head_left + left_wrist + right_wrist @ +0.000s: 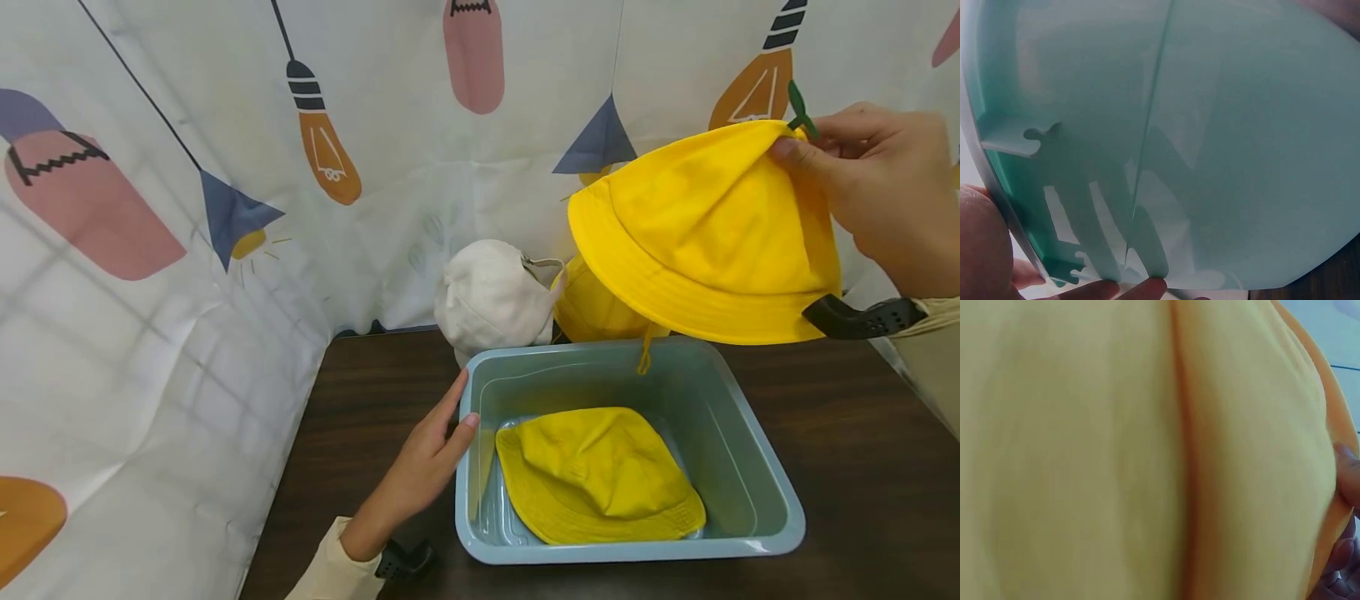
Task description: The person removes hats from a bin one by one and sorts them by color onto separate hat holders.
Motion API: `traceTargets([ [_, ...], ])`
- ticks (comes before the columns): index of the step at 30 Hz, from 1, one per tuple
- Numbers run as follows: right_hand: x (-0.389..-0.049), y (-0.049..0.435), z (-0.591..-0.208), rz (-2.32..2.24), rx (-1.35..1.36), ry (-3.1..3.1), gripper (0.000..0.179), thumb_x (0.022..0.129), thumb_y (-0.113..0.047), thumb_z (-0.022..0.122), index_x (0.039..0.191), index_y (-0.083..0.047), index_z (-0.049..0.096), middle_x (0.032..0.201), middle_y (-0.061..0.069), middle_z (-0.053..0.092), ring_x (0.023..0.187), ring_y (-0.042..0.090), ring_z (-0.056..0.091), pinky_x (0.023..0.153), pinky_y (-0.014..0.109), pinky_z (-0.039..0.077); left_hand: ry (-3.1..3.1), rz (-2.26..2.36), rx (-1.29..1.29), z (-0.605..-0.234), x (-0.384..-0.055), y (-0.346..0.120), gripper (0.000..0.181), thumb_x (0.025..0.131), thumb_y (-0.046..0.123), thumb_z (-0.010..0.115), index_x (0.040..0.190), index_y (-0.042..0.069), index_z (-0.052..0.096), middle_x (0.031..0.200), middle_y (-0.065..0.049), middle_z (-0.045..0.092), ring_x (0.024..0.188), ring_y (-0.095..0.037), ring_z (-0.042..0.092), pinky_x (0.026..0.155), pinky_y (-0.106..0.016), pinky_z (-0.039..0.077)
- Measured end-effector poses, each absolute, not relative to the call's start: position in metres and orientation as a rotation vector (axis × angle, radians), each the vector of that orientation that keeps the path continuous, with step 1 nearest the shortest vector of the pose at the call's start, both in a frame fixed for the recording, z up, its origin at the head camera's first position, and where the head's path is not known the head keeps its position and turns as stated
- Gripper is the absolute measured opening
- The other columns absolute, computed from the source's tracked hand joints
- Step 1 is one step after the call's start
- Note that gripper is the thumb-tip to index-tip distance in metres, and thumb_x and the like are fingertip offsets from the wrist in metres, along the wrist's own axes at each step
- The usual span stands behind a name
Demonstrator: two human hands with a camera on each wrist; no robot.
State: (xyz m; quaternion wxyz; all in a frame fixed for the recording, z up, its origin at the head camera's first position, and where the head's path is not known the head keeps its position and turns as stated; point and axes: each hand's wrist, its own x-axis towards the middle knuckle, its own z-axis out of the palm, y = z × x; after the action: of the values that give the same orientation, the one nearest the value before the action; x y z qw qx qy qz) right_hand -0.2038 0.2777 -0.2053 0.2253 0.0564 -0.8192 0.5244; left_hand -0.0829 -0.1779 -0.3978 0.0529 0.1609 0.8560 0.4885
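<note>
Blue basin [637,552] on dark brown table [367,408]

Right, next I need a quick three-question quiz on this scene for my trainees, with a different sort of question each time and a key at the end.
1. Multiple choice: what does the person's right hand hold?
a) a white cap
b) a yellow hat with a green sprout on top
c) nothing
2. Short answer: how many yellow hats lie inside the tub?
3. True or false: the white cap lies inside the tub.

Key:
1: b.
2: one, the lower hat.
3: false; the white cap is outside the tub, behind its far rim in the head view.
</note>
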Motion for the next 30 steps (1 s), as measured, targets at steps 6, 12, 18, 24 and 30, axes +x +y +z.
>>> traceTargets([
  [6, -0.204, 0.276, -0.195, 1.406, 0.076, -2.267, 0.044, 0.095, -0.031, 0.070, 0.136, -0.017, 0.067, 0.102, -0.015, 0.053, 0.083, 0.001, 0.055, 0.071, 0.000, 0.047, 2.603, 1.489, 0.497, -0.399, -0.083, -0.177, 0.066, 0.109, 0.036, 0.048, 0.165, 0.027, 0.015, 0.170, 0.004, 0.022, 0.150, -0.026, 0.038, 0.116, -0.052, 0.038],
  [12, -0.211, 0.272, -0.189, 1.297, 0.105, -2.253, 0.040, 0.097, -0.030, 0.068, 0.135, -0.019, 0.068, 0.104, -0.018, 0.051, 0.089, 0.000, 0.053, 0.080, 0.001, 0.047, 2.597, 1.492, 0.495, -0.399, -0.082, -0.177, 0.066, 0.109, 0.036, 0.048, 0.165, 0.025, 0.015, 0.170, 0.003, 0.021, 0.149, -0.026, 0.039, 0.115, -0.051, 0.039],
  [18, -0.228, 0.267, -0.199, 1.169, 0.140, -2.243, 0.038, 0.095, -0.027, 0.071, 0.128, -0.008, 0.072, 0.091, -0.016, 0.049, 0.082, 0.001, 0.047, 0.073, -0.002, 0.045, 2.600, 1.491, 0.498, -0.398, -0.083, -0.177, 0.066, 0.109, 0.035, 0.048, 0.165, 0.026, 0.015, 0.170, 0.003, 0.022, 0.148, -0.027, 0.042, 0.113, -0.050, 0.041],
  [24, -0.249, 0.261, -0.215, 1.088, 0.089, -2.364, 0.043, 0.094, -0.032, 0.072, 0.128, -0.006, 0.071, 0.086, -0.016, 0.046, 0.078, 0.002, 0.041, 0.064, 0.001, 0.040, 2.614, 1.483, 0.493, -0.400, -0.083, -0.177, 0.066, 0.109, 0.034, 0.048, 0.165, 0.025, 0.015, 0.170, 0.000, 0.023, 0.147, -0.030, 0.044, 0.111, -0.052, 0.043],
  [30, -0.261, 0.257, -0.232, 0.978, 0.138, -2.433, 0.041, 0.095, -0.035, 0.070, 0.126, -0.009, 0.072, 0.087, -0.019, 0.046, 0.078, 0.002, 0.042, 0.064, 0.003, 0.039, 2.616, 1.477, 0.475, -0.400, -0.083, -0.177, 0.066, 0.109, 0.036, 0.048, 0.165, 0.026, 0.015, 0.170, 0.002, 0.023, 0.145, -0.029, 0.046, 0.112, -0.052, 0.043],
])
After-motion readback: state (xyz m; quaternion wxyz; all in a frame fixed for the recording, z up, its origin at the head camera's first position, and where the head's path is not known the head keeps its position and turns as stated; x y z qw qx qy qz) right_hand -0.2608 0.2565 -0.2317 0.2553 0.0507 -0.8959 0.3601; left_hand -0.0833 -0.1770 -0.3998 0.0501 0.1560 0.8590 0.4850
